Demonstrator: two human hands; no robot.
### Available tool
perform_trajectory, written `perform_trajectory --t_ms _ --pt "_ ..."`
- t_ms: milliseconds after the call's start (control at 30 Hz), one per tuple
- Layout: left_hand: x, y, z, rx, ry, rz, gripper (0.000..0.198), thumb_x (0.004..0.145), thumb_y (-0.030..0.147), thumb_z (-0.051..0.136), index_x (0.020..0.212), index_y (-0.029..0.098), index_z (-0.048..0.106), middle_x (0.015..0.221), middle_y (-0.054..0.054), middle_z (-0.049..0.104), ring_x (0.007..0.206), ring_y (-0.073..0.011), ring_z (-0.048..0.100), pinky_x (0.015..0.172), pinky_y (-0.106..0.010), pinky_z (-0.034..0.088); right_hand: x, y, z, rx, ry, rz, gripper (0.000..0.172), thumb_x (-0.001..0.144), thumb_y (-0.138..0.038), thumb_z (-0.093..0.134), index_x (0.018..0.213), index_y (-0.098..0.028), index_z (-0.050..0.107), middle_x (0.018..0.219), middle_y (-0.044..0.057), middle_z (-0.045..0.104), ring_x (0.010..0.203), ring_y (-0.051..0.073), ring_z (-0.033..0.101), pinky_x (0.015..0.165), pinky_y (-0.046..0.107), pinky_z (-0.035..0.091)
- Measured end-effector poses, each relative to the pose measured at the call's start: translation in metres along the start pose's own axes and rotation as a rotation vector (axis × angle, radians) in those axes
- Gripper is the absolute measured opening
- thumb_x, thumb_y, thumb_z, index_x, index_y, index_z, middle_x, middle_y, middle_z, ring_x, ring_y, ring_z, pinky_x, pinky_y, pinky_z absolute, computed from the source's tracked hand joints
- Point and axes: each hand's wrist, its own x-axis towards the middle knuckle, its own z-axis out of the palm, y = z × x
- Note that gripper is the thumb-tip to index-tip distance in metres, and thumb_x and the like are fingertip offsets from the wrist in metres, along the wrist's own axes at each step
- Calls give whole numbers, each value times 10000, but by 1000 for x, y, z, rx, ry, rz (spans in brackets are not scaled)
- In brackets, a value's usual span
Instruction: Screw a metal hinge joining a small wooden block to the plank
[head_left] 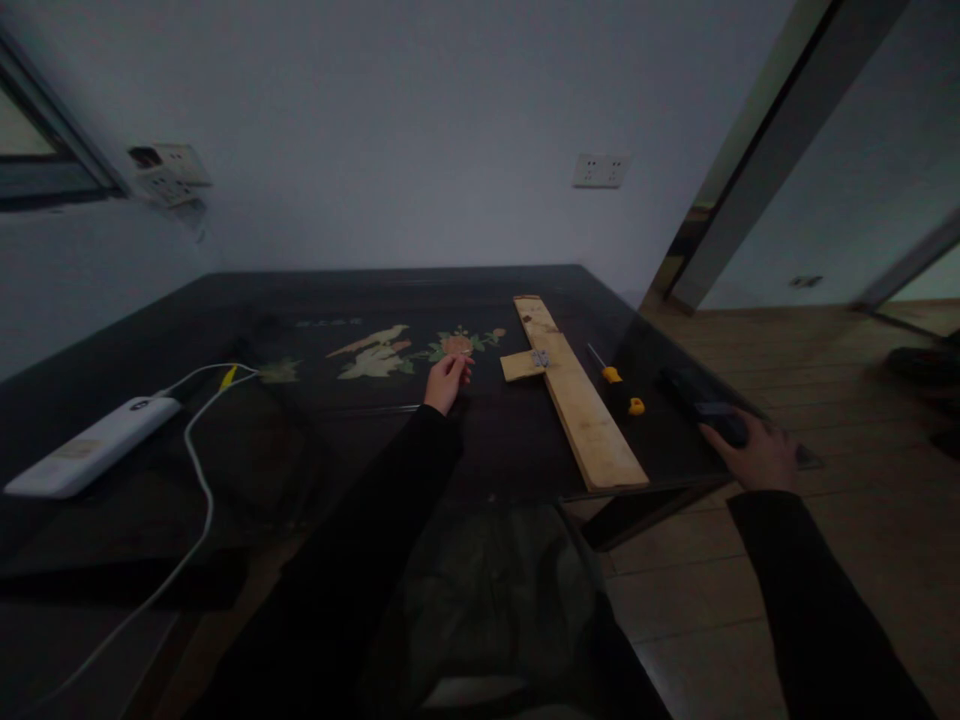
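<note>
My left hand (448, 382) is over the dark tabletop, near its painted flowers, with thumb and fingers pinched together. Whatever small thing may be in the pinch is too tiny to make out. At the table's right edge, my right hand (761, 450) grips the near end of a long black object (701, 402) whose kind is unclear in the dim light. Between my hands lies a long wooden board (592, 415). A small metal hinge (540, 358) joins its left side to a short wooden piece (520, 366).
A screwdriver (611, 374) with a yellow and black handle and another yellow-ended tool (636, 406) lie right of the board. On the left rests a white power bank (94, 447) with a white cable (196, 470). Behind the table (390, 285) stands a wall with sockets (600, 171).
</note>
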Motion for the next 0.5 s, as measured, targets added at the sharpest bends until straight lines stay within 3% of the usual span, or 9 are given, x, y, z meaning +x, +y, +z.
perform_trajectory --t_ms 333,500 --pt "0 0 0 -3 -4 1 209 841 320 587 760 135 639 616 7 548 508 -62 496 499 -165 407 -3 -7 -10 -31 -42 18 621 823 -563 509 1291 -158 560 1168 214 598 1100 337 499 914 419 335" --pt "1 -1 0 -8 -7 -8 195 845 300 582 761 133 636 616 8 547 498 -55 488 491 -156 402 -3 -3 -2 -4 -5 19 620 802 -575 510 1280 -184 568 1128 186 602 1067 336 498 884 432 342"
